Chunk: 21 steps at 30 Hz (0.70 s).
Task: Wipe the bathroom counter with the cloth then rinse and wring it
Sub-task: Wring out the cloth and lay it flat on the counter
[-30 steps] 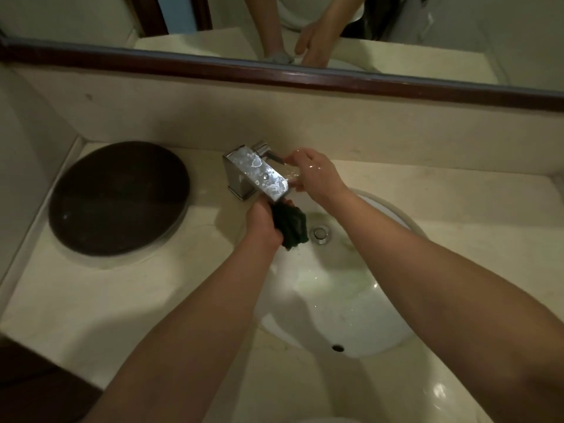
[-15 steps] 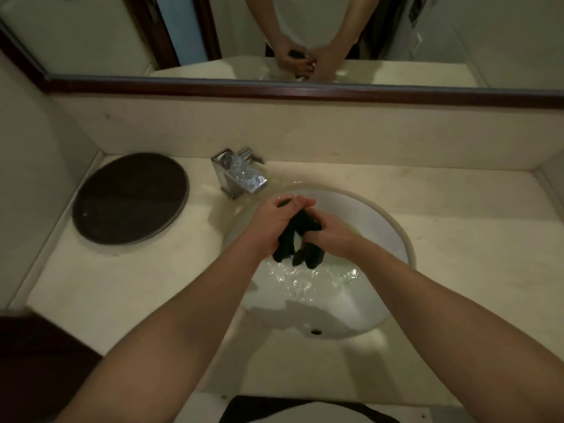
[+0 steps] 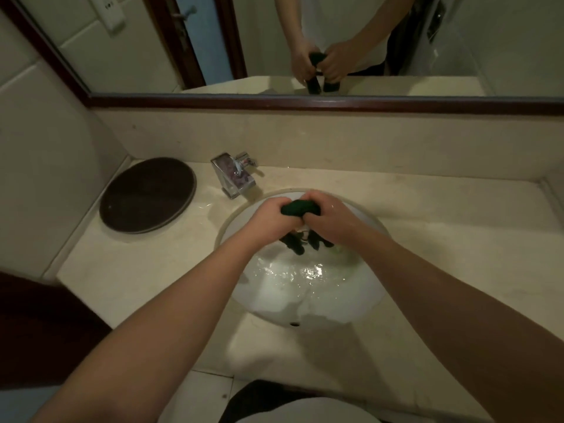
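Both hands are working over the sink (image 3: 244,296), close together, fists nearly meeting. The left hand (image 3: 268,219) is curling tight around one end of the dark green cloth (image 3: 300,208), knuckles up, fingers wrapped fully with no gap showing. The right hand (image 3: 329,218) is doing the same on the other end, clamped shut on the fabric. Between the two fists a short twisted roll of cloth is showing, and its long axis is running left to right, roughly level, bowing slightly upward in the middle. Below the hands the loose ends are hanging down toward the bowl in dark bunches, just above the wet surface.

Water is lying in the basin beneath the cloth, catching light in ripples. The cloth is sitting above the far half of the bowl, held clear of the counter (image 3: 137,270).

The chrome faucet (image 3: 233,174) is standing on the far left rim of the sink, well clear of the hands, its spout angling toward the bowl. Farther left a round dark tray (image 3: 146,195) is resting flat on the counter near the side wall. In the mirror (image 3: 457,41) along the far wall the reflection is showing the same two fists gripping the cloth.
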Motion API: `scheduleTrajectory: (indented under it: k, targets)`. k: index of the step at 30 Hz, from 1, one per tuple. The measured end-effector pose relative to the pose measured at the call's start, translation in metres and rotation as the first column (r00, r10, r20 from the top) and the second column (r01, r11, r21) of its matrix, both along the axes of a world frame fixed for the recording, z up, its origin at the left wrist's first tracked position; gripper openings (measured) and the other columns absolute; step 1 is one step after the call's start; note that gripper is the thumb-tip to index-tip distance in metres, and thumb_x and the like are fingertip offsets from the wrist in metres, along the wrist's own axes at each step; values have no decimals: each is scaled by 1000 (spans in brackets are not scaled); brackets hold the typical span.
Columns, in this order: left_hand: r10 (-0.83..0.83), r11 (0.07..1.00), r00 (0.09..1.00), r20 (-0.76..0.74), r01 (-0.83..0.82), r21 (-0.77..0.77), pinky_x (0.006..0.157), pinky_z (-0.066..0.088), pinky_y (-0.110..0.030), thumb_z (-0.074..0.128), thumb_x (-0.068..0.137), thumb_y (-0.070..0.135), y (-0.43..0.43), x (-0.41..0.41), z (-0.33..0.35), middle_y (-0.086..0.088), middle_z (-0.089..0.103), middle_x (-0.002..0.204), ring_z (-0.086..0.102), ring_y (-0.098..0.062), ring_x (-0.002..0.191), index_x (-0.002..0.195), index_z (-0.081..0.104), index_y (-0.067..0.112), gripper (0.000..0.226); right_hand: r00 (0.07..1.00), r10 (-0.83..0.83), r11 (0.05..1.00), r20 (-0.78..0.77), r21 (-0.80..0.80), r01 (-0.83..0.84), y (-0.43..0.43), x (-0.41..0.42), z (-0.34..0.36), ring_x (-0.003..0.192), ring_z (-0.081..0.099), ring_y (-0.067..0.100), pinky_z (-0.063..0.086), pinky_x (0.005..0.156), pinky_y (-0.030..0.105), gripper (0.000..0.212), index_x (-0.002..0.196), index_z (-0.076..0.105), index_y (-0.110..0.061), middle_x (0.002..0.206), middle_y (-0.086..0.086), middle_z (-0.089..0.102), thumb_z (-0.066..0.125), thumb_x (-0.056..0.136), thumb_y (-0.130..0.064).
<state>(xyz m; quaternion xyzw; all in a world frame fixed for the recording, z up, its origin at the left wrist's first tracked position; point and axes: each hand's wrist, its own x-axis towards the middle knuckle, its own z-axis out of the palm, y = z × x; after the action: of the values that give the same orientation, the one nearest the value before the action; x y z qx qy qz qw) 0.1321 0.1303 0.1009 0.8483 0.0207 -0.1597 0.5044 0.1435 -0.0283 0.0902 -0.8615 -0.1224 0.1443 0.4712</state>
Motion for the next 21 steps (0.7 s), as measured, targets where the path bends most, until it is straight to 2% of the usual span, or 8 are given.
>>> scheduleTrajectory:
  k: [3, 5, 8, 11, 15, 17, 19, 21]
  targets:
    - [191, 941, 974, -121, -217, -259, 82, 51, -40, 64, 74, 6, -8, 0, 4, -12, 62, 82, 59, -25, 81, 93, 65, 15, 21, 999, -27, 999, 33, 42, 25, -6, 2, 2, 55, 50, 15, 41, 54, 31, 23, 110, 46, -16, 67, 0, 54, 56, 89, -18]
    - [246, 856, 946, -211, -314, -411, 79, 48, -39, 60, 65, 5, -13, 1, 8, -15, 59, 86, 56, -28, 85, 93, 62, 11, 28, 1000, 17, 1000, 22, -27, -16, -7, 4, 1, 59, 49, 11, 38, 55, 26, 27, 112, 47, -15, 70, -3, 55, 59, 90, -25]
    - [237, 755, 930, -281, -358, -548, 73, 48, -37, 54, 62, 0, -16, 5, 13, -16, 59, 89, 57, -28, 85, 86, 57, 4, 24, 997, 72, 996, -30, -51, -73, -5, 7, -2, 78, 60, 11, 47, 67, 27, 43, 121, 50, -20, 89, -4, 62, 65, 85, -39]
    - [176, 674, 931, -321, -351, -649, 94, 51, -41, 50, 73, -8, -13, 10, 16, -15, 68, 109, 62, -29, 107, 89, 54, 1, 19, 985, 170, 985, -28, -11, -170, 1, 12, 2, 91, 66, 13, 53, 80, 29, 42, 119, 56, -26, 100, -3, 68, 69, 82, -41]
    - [204, 618, 914, -350, -398, -678, 97, 50, -45, 47, 85, -10, -9, 17, 26, -16, 71, 111, 63, -32, 111, 96, 50, 3, 17, 962, 252, 968, -110, 47, -248, 9, 20, 15, 87, 66, 2, 50, 72, 18, 31, 109, 58, -24, 96, -4, 68, 73, 84, -32]
    - [250, 607, 897, -365, -439, -663, 90, 54, -45, 53, 86, -5, -4, 24, 30, -16, 71, 106, 65, -31, 104, 96, 54, 3, 14, 956, 269, 953, -119, 173, -247, 16, 22, 16, 91, 62, -9, 48, 71, 10, 49, 121, 49, -25, 104, -9, 64, 77, 82, -18]
    - [275, 607, 873, -403, -483, -631, 84, 56, -43, 65, 84, 6, 0, 30, 36, -13, 68, 96, 66, -28, 93, 103, 59, 3, 20, 974, 208, 949, -90, 259, -179, 27, 23, 12, 104, 61, -3, 51, 78, 13, 67, 130, 43, -28, 114, -8, 63, 81, 76, -13]
    - [273, 640, 873, -405, -479, -601, 74, 56, -38, 71, 82, 16, 3, 39, 40, -11, 64, 92, 64, -24, 84, 119, 53, 5, 42, 979, 174, 936, -102, 327, -132, 40, 24, 5, 107, 65, 8, 54, 86, 25, 60, 123, 50, -30, 116, -4, 66, 81, 74, -13]
